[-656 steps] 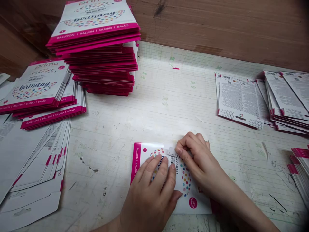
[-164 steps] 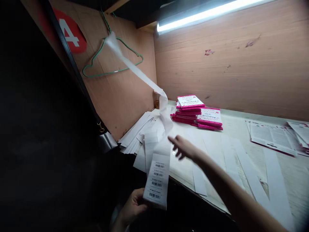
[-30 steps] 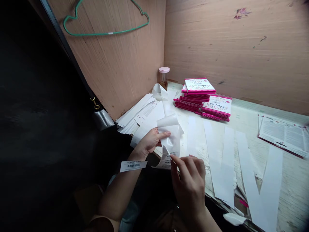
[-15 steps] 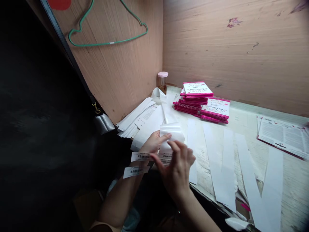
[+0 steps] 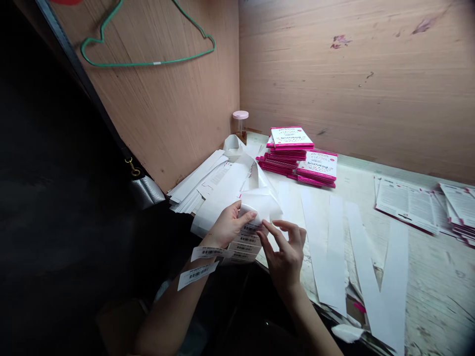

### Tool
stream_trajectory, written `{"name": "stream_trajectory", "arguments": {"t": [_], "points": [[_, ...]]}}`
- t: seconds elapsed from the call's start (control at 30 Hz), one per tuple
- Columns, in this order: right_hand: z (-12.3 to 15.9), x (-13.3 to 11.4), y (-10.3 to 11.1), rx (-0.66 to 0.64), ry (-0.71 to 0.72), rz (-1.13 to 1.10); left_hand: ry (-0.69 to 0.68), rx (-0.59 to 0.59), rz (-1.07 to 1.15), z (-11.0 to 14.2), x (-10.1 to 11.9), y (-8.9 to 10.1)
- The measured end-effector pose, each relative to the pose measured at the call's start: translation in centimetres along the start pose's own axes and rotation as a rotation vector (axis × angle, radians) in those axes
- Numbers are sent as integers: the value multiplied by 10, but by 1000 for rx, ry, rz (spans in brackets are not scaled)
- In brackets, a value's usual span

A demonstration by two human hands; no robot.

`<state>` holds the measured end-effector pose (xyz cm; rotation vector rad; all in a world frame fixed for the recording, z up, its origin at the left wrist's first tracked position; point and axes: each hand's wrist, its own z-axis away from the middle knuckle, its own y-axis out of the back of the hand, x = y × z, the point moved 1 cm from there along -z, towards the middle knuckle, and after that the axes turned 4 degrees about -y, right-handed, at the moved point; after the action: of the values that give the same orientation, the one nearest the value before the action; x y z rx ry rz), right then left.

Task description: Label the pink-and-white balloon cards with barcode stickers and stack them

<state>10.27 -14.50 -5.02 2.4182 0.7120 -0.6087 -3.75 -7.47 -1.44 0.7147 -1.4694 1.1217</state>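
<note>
My left hand (image 5: 228,227) is closed on a white strip of barcode labels (image 5: 247,237), its backing curling up over my thumb. My right hand (image 5: 285,249) pinches at a label on that strip with thumb and forefinger. Two peeled barcode labels (image 5: 202,261) are stuck along my left forearm. Both hands hover over the near left edge of the worn white table (image 5: 438,267).
Long bare backing strips (image 5: 336,252) lie across the table. Pink balloon packs (image 5: 297,155) are stacked at the back. White card sheets (image 5: 208,183) pile at the left wall, printed cards (image 5: 408,202) at the right. A pink-lidded jar (image 5: 240,123) stands in the corner; a green hanger (image 5: 148,47) hangs above.
A second barcode label now sits on my left forearm. My right hand has come back to the strip and pinches another label. The view has shifted slightly right.
</note>
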Motion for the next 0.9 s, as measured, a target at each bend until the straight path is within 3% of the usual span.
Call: {"name": "stream_trajectory", "arguments": {"t": [0.17,0.3,0.9], "points": [[3,-3,-2,39,41,113,-62,85,-96,1,-3,-3],[1,-4,-4,16,-15,90,-86,122,-116,3,-1,-4],[0,-3,-2,22,-81,75,-116,98,-28,5,-2,-8]]}}
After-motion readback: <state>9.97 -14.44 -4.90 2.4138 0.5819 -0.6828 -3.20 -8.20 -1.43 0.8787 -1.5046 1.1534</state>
